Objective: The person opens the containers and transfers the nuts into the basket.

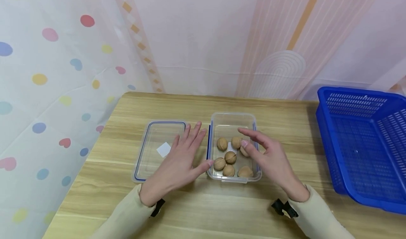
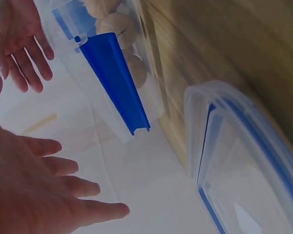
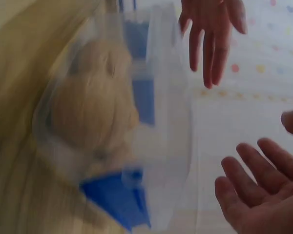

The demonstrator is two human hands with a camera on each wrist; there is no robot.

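A clear plastic box [image 1: 233,118] with several walnuts [image 1: 230,157] in it stands on the table. My left hand [image 1: 179,163] is spread, palm down, over the gap between the box and its clear lid [image 1: 152,133], its thumb by the box's left wall. My right hand [image 1: 274,159] hovers above the box's right side, fingers extended and partly covering a walnut. In the left wrist view the left hand [image 2: 44,180] has straight, parted fingers and holds nothing. The right wrist view shows the right hand [image 3: 268,190] empty beside the box [image 3: 171,141], which is blurred.
A large blue basket [image 1: 340,154] stands at the right of the wooden table [image 1: 219,210]. The lid, with a blue seal and a white square label [image 1: 164,149], lies left of the box. Behind the table hangs a patterned cloth [image 1: 203,38].
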